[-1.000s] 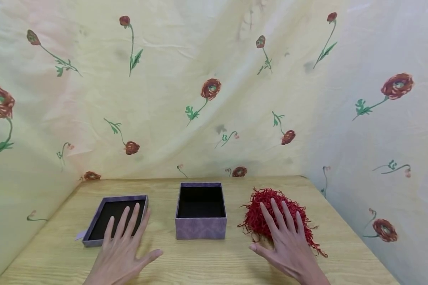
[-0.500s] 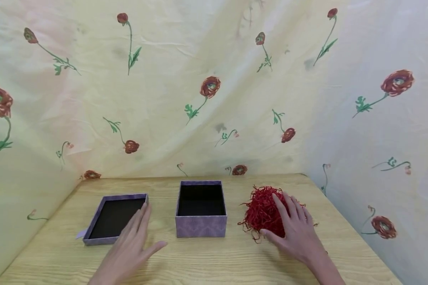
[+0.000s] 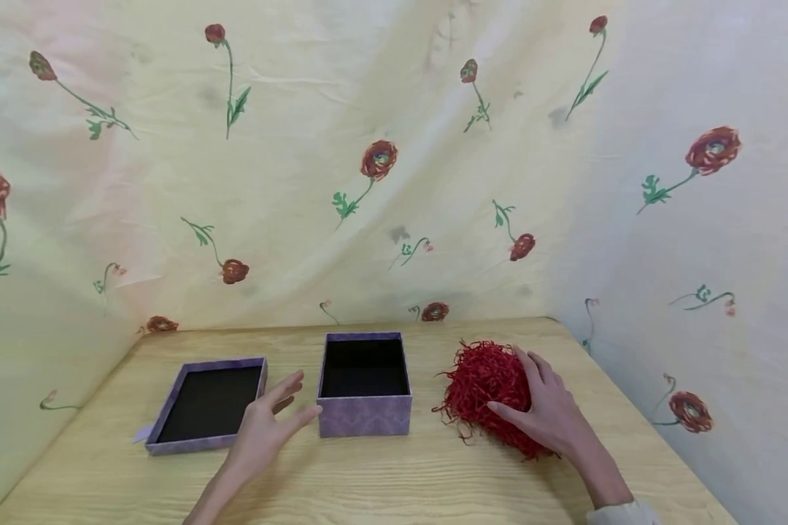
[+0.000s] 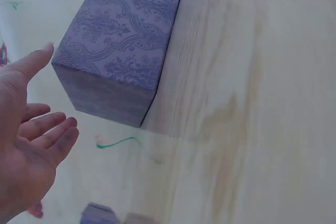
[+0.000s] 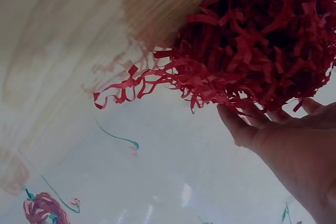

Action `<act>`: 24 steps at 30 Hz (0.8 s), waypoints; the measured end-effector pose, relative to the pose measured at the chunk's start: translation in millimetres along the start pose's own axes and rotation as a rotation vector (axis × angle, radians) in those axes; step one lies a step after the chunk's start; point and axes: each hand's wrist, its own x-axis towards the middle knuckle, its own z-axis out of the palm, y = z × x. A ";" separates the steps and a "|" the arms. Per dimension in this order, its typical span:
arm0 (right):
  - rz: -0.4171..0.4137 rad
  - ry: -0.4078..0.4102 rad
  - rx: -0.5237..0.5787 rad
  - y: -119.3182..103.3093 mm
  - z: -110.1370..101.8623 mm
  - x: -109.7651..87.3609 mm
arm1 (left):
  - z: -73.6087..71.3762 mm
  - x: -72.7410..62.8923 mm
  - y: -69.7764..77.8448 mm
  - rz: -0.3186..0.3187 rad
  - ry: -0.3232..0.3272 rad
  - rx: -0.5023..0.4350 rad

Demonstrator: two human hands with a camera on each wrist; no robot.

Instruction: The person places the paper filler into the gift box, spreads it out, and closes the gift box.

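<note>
Between the hands stands a purple patterned box (image 3: 364,418), its dark inside facing up. My left hand (image 3: 265,430) hovers just left of it, thumb pointing at its front corner and fingers loosely bent, holding nothing. In the left wrist view the palm shows bare beside the box (image 4: 121,30). On the right lies a heap of red shredded paper (image 3: 482,383). My right hand (image 3: 551,417) grips its right side, thumb in front and fingers around the far side. From the right wrist, fingertips press into the edge of the paper (image 5: 262,40), partly hidden by strands.
A shallow purple box lid (image 3: 197,443) with a black inside and a small ribbon tab (image 3: 143,434) lies upturned at the left. All stand on a light wooden table (image 3: 368,485). Behind and at both sides hangs a flower-printed cloth (image 3: 289,182).
My left hand has moved from over the lid rightward to the box's side, turning onto its edge. My right hand has slid to the heap's right side and curled around it, gathering its loose strands.
</note>
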 end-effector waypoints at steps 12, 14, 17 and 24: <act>0.038 -0.091 0.065 1.3 3.3 10.5 | 8.5 4.4 -10.0 -0.010 0.010 -0.059; 0.043 -0.099 0.073 1.3 4.5 12.3 | 10.3 5.0 -11.4 -0.010 0.011 -0.055; 0.054 -0.115 0.076 1.6 6.0 14.6 | 13.3 6.3 -13.9 -0.013 0.013 -0.050; 0.057 -0.149 0.092 5.0 9.4 18.2 | 18.9 7.1 -11.4 -0.019 0.020 -0.041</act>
